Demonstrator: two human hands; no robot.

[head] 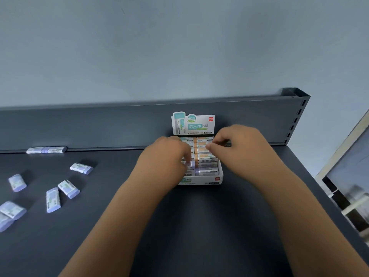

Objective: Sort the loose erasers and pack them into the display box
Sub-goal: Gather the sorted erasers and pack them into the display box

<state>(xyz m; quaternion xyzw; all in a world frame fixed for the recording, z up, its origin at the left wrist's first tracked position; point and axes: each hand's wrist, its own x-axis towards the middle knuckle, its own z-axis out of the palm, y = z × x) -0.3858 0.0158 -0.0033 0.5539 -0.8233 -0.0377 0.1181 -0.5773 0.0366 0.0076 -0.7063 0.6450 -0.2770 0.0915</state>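
Two hands, left hand (169,154) and right hand (237,142), curl into one display box (209,179); whether they grip anything, I can't tell. Six loose erasers (68,188) lie scattered well to the left.

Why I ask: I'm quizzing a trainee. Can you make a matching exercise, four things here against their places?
Things:
1 header card
2 left hand
3 orange-sleeved erasers
4 loose purple erasers

Places:
a in the display box's right column
b scattered on the shelf, left side
c upright behind the box
d over the box's left column

Pairs: 1-c, 2-d, 3-a, 4-b
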